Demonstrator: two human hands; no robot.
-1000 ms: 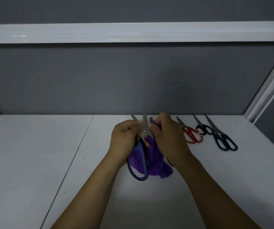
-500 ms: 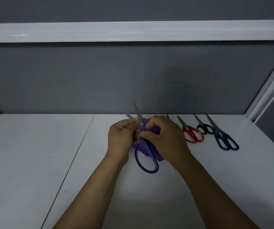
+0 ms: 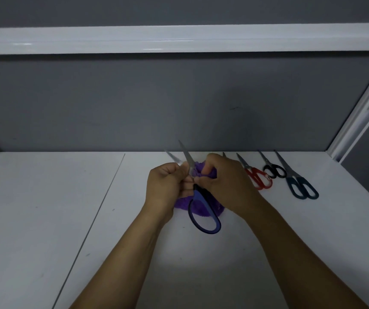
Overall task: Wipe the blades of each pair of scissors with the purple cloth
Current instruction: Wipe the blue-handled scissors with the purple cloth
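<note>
Above the middle of the white table, near its back edge, blue-handled steel scissors are held with the blades parted and the tips pointing away. The left hand curls round them at the pivot. The right hand pinches a bunched purple fleecy cloth against one blade. Red-handled scissors, black-handled scissors and dark teal-handled scissors lie in a row towards the back right corner, just beside the right hand. Broad tabletop stretches from the hands to the left edge.
</note>
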